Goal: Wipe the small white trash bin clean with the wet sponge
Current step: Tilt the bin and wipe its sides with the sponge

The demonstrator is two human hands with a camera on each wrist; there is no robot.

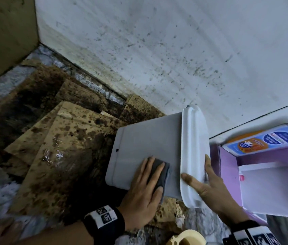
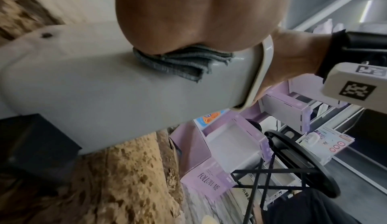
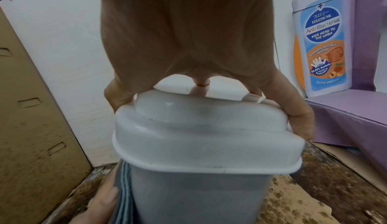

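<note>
The small white trash bin [image 1: 145, 147] [image 2: 104, 86] lies on its side above the floor, with its lid [image 1: 192, 147] [image 3: 199, 136] pointing right. My left hand [image 1: 145, 184] [image 2: 199, 15] presses a folded grey wet sponge cloth [image 1: 160, 172] [image 2: 180, 63] [image 3: 123, 194] flat against the bin's upper side, close to the lid. The fingers are straight on top of the cloth. My right hand [image 1: 208, 186] [image 3: 184, 37] grips the lid end, thumb on the near edge and fingers spread over the lid's top. A small dark spot marks the bin's side near its base.
Stained brown cardboard sheets [image 1: 60, 147] cover the floor under the bin. A speckled white wall [image 1: 175, 50] stands behind, a cardboard box [image 1: 3, 32] at left. Purple boxes [image 1: 228, 174] and a body wash bottle [image 1: 263, 140] crowd the right. A tape roll [image 1: 187, 237] lies near me.
</note>
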